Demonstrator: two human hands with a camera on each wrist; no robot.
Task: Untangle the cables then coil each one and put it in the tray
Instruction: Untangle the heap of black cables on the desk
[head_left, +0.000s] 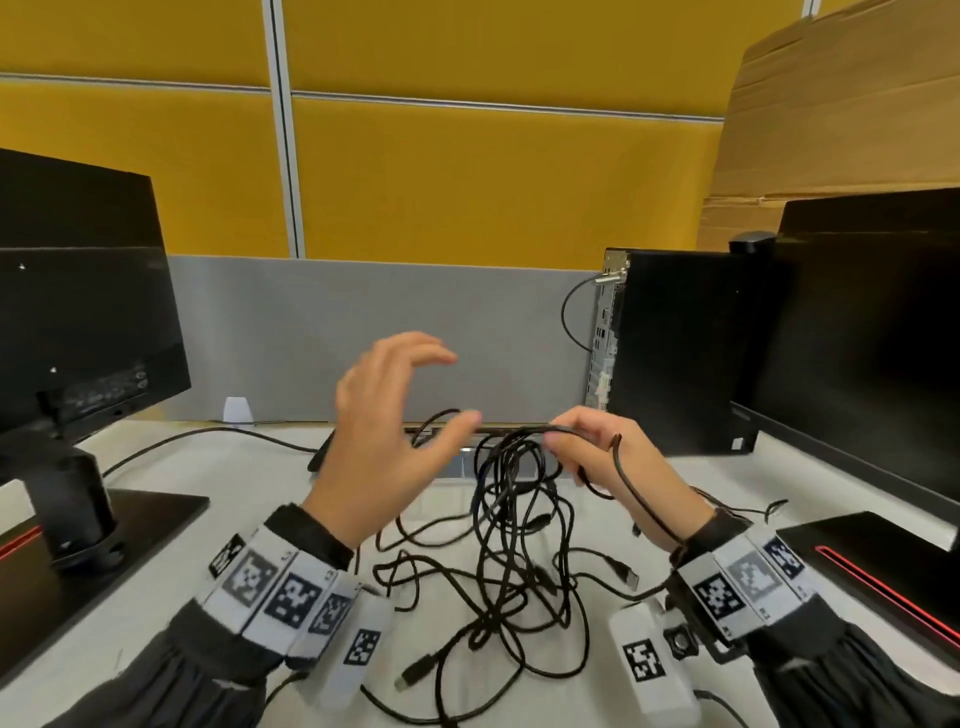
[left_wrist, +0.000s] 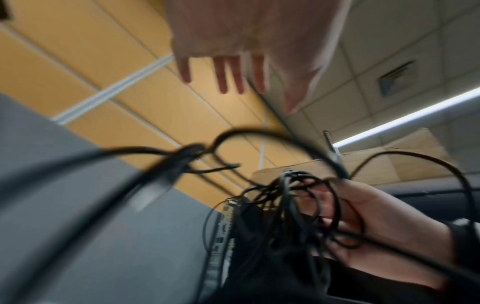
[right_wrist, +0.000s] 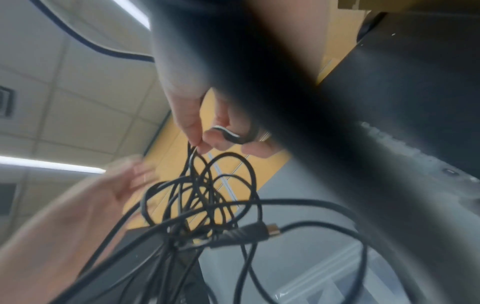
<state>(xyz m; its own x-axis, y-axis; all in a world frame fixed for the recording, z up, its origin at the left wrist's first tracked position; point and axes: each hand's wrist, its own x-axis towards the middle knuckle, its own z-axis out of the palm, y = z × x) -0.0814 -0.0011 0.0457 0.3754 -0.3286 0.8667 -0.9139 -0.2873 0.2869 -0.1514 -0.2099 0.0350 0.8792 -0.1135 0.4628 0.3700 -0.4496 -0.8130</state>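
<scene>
Nearest the table's front edge, loose USB plugs (head_left: 415, 670) trail from the black cable tangle (head_left: 511, 561) at mid-table. The right hand (head_left: 618, 457) pinches a raised bunch of strands; the left hand (head_left: 384, 431) hovers beside it, fingers spread, holding nothing. Tracing one plug end should free a cable best. Monitors flank both sides; the clear tray (head_left: 467, 462) lies just behind.

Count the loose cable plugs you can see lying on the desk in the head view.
2 clearly: one plug at the tangle's near edge, by the left wrist; another plug right of the tangle, near the right wrist. Others may be hidden inside the cable tangle.
</scene>
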